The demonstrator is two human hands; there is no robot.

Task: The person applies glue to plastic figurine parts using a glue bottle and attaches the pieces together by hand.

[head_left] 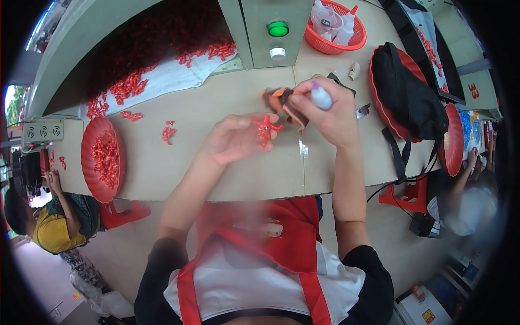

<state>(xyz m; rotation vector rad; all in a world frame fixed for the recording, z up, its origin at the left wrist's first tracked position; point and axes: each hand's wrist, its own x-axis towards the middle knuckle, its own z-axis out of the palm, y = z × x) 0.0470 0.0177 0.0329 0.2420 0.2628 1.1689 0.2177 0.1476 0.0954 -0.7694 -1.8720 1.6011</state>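
My left hand (232,138) has a small red toy figure (265,130) at its fingertips, held over the middle of the table. Just to the right, my right hand (337,116) is closed around a small white squeeze bottle (320,97) with a purple tip. Beside those fingers and close to the red figure is a dark brown and orange piece (290,107); it is blurred, and its kind and how it is held cannot be made out.
A red scalloped tray (88,162) of red pieces stands at the left, with loose red parts (168,134) nearby. Behind is a grey machine (265,46) with more pieces inside. A red basket (317,43) and a black bag (406,92) on a red tray lie right.
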